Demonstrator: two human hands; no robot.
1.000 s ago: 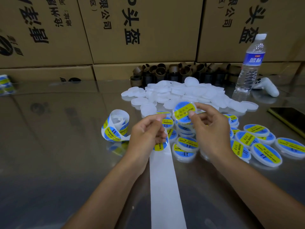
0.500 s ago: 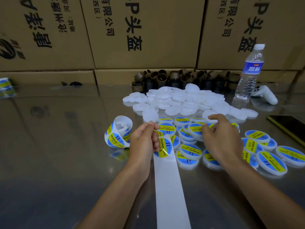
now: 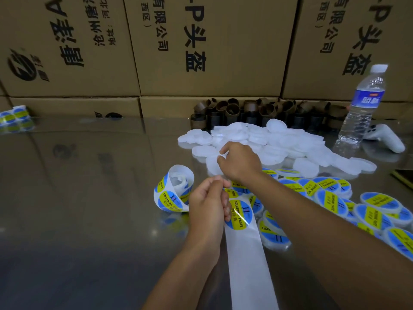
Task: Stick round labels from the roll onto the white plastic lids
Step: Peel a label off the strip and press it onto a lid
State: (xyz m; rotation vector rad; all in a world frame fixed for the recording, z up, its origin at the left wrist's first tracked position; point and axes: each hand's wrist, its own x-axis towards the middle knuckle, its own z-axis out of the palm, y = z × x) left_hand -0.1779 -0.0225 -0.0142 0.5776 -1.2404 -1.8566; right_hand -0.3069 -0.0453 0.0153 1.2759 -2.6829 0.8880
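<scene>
The label strip [image 3: 248, 253] is pinched by the left hand [image 3: 207, 198]. Only the white lid [image 3: 211, 167] pinched between the fingers of the right hand [image 3: 240, 162] should be lifted.

Head cam; fwd-down, close over table [image 3: 85, 198]

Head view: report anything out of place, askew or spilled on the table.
The white game controller beside the clear plastic water bottle has no part in labelling. The blue-and-yellow labelled lids lie heaped and tilted. Nothing looks spilled.
</scene>
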